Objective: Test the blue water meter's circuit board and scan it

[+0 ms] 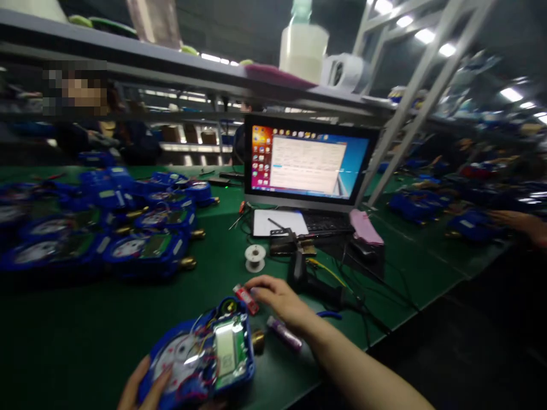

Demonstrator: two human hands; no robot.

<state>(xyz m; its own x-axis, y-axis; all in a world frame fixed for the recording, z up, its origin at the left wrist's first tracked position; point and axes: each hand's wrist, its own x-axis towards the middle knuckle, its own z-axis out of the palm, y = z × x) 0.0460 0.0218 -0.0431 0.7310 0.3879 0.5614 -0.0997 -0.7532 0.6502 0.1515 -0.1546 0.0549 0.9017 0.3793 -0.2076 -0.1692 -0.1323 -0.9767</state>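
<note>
My left hand (143, 387) holds an opened blue meter (200, 356) at the near table edge; its dial, wires and white inner module show. My right hand (277, 299) rests just beyond the meter, fingertips on a small red part (245, 299). A purple cylinder (284, 333) lies under my right wrist. A brass fitting (257, 340) sticks out of the meter's right side.
Several blue meters (141, 247) are piled at the left on the green table (85, 330). A laptop (307, 165), white solder spool (255, 257), black scanner (299, 267) and cables lie ahead. Another person's hand (521, 222) is at far right; a person sits at back left.
</note>
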